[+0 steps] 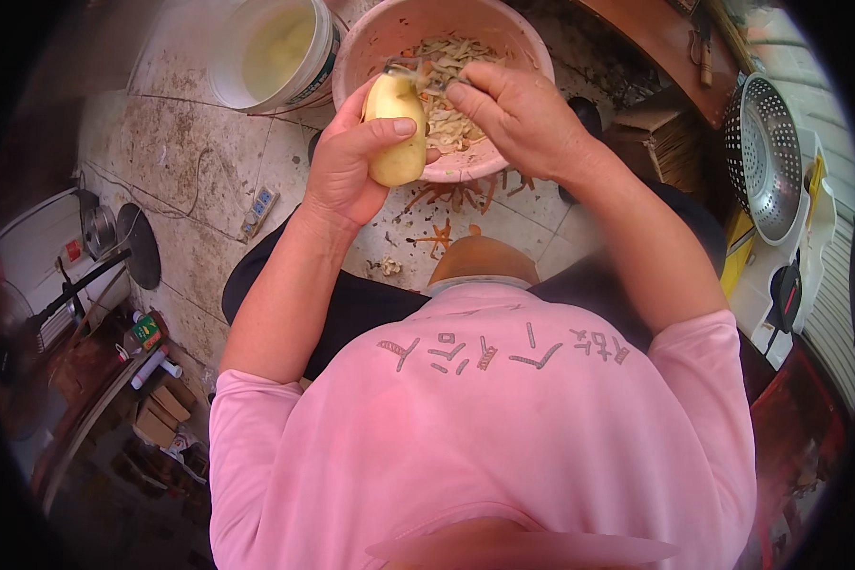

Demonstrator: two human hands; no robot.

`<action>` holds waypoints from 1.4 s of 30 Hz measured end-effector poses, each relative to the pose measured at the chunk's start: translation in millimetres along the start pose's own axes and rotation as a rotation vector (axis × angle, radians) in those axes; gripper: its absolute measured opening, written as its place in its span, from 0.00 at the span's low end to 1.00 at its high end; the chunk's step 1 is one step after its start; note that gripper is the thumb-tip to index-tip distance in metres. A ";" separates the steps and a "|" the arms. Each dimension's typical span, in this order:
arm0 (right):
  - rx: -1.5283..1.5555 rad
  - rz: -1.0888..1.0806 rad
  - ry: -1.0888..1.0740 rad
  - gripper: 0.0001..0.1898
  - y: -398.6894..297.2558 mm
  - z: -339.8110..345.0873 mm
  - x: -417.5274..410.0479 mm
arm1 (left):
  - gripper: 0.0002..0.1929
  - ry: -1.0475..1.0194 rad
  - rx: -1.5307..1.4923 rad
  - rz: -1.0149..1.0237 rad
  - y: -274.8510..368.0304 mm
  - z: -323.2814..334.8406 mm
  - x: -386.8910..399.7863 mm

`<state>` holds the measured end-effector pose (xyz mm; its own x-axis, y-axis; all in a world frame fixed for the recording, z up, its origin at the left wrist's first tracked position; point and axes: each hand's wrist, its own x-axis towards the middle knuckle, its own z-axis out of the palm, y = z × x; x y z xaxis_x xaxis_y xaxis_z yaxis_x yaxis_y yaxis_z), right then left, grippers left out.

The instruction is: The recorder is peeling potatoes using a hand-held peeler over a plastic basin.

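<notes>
A long, mostly peeled potato [397, 139] is gripped in my left hand [349, 153], the thumb lying across its side. My right hand [516, 114] holds a peeler [427, 77] at the potato's far end; the tool is blurred and partly hidden by my fingers. Beneath both hands stands a pink plastic basin [470, 171] with many peelings [456, 132] in it. At the basin's upper left is a white bucket [221, 78] holding cloudy liquid and pale rounded pieces, not clearly seen.
A blue-socketed power strip [260, 210] and its cable lie on the dirty tiled floor at left. Orange scraps [438, 239] lie just below the basin. A metal colander [773, 160] stands at right, near a brown tabletop [655, 43]. Cardboard pieces [160, 417] are at lower left.
</notes>
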<state>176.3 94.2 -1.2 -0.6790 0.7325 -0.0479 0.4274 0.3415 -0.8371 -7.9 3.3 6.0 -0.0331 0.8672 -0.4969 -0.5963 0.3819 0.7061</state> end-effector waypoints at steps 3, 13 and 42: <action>0.083 -0.009 -0.197 0.17 -9.6 -1.4 -6.8 | 0.31 -0.027 0.015 -0.006 -0.1 -4.5 1.5; -0.180 0.007 -0.103 0.16 -2.2 1.4 -4.6 | 0.35 -0.107 0.132 -0.057 0.6 -5.0 -3.1; -0.240 -0.003 0.430 0.15 25.7 -14.5 16.0 | 0.35 -0.095 0.163 0.044 -3.0 1.7 -2.8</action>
<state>185.1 123.3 -15.6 -0.3944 0.8907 0.2259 0.5855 0.4331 -0.6853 -4.6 0.2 6.2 0.0246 0.9076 -0.4191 -0.4582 0.3828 0.8022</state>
